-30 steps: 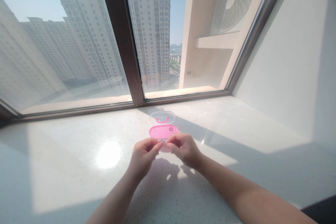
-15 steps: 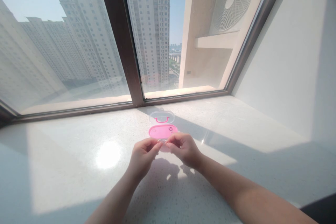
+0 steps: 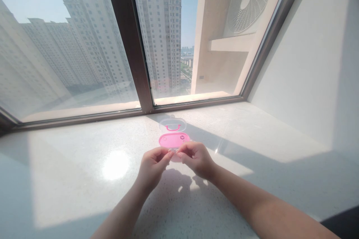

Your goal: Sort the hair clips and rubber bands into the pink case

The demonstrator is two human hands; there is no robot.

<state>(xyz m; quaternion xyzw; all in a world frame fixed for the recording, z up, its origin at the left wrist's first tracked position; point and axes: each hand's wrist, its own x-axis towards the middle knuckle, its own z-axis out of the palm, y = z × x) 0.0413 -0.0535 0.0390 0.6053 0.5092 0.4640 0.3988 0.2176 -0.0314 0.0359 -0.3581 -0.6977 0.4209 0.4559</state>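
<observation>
My left hand [image 3: 151,167] and my right hand [image 3: 198,160] meet in front of the pink oval case [image 3: 172,140]. Thumb and forefinger of each are pinched on a small whitish thing [image 3: 174,150], partly hidden by the fingertips; its kind I cannot make out. Inside the case, a small dark ring [image 3: 182,137] lies at the right and a pale ring [image 3: 164,139] at the left. Behind it stretches a clear lid [image 3: 162,125] with a pink curved handle [image 3: 173,129]. Some pink also shows below my fingertips.
The case rests on a speckled pale windowsill [image 3: 84,190] with a bright sun glare at the left. A brown window frame [image 3: 143,93] borders the sill at the back, and a white wall [image 3: 308,82] rises on the right.
</observation>
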